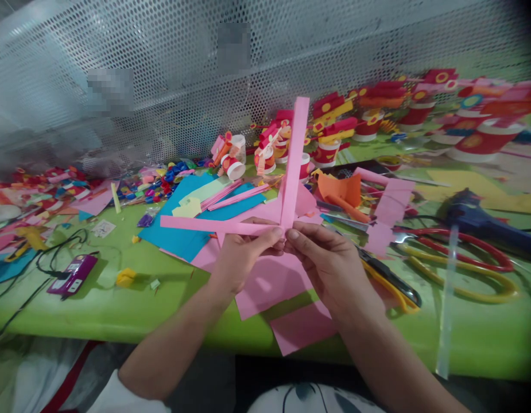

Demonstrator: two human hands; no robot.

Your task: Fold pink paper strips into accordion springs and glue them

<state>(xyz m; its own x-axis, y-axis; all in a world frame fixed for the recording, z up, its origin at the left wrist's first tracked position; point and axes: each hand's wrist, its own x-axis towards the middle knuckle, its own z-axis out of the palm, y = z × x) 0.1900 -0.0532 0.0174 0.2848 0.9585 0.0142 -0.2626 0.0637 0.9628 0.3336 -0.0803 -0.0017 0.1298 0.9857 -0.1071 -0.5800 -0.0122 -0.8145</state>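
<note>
Two long pink paper strips meet in an L shape in front of me. One paper strip stands upright; the other paper strip points left. My left hand is closed on the left-pointing strip near the corner, thumb on top. At the corner itself, my right hand pinches the strips where they overlap. Whether they are glued there I cannot tell. Below both hands lie pink paper sheets and a blue sheet, with thin pink strips on top.
To the right are a utility knife, red-and-yellow-handled scissors, and a blue glue gun with a clear glue stick. Decorated paper cups line the back by a perforated metal panel. A purple power socket sits left.
</note>
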